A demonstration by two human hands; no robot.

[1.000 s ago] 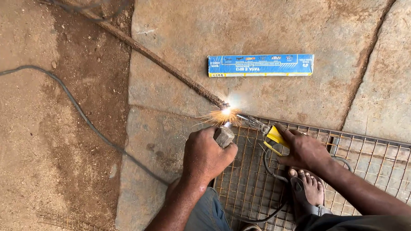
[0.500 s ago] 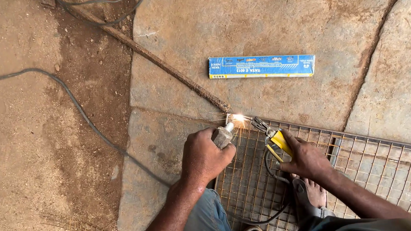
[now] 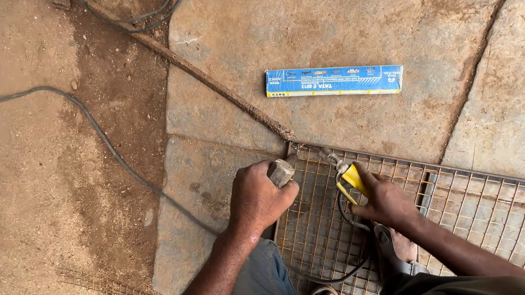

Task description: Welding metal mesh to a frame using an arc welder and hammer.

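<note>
My left hand [image 3: 258, 197] is closed around a small grey metal block [image 3: 281, 171], pressed onto the corner of a wire mesh panel [image 3: 451, 208] with a rusty bar frame. My right hand [image 3: 385, 200] grips a yellow-handled welding electrode holder [image 3: 348, 178], its tip near the panel's top edge close to the corner. No spark shows. A black cable [image 3: 351, 261] runs from the holder down over the mesh. My sandalled foot [image 3: 394, 250] rests on the mesh below the right hand.
A long blue box [image 3: 334, 81] lies on the stone slabs beyond the panel. A rusty rod [image 3: 214, 85] runs diagonally from the top left to the panel's corner. A grey cable [image 3: 99, 136] crosses the dirt on the left. More mesh [image 3: 104, 287] lies at the bottom left.
The bright welding spark at the panel's corner has gone out. The electrode holder has drawn back a little to the right, and the left hand has shifted slightly on the mesh.
</note>
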